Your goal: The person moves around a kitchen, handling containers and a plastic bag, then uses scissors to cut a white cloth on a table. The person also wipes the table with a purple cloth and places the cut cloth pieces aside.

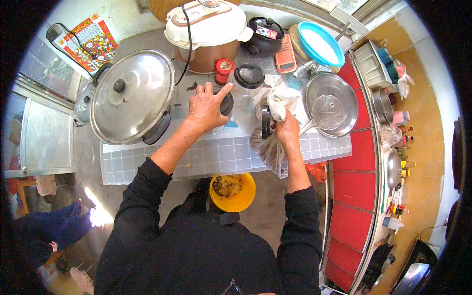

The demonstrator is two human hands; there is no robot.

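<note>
My left hand (206, 108) spans the dark lid of a clear jar (226, 103), thumb on the near side and index finger on the far side. Its palm hides part of the lid. In my right hand (288, 129) is the gathered neck of a clear plastic bag (274, 156), whose brownish contents hang at the table's front edge. A whitish bundled part of plastic (280, 105) sticks out above that fist. Close against the bag, a black-lidded jar (265, 121) appears tilted on its side. Another clear jar with a black lid (249, 76) stands upright farther back.
A large lidded metal pan (132, 96) occupies the table's left. Behind are an electric cooker (208, 37), a black pot (263, 35), a red-lidded jar (224, 70) and an orange grater (285, 55). A strainer (327, 112) rests in a metal basin (341, 86). Below stands a yellow bucket (239, 201).
</note>
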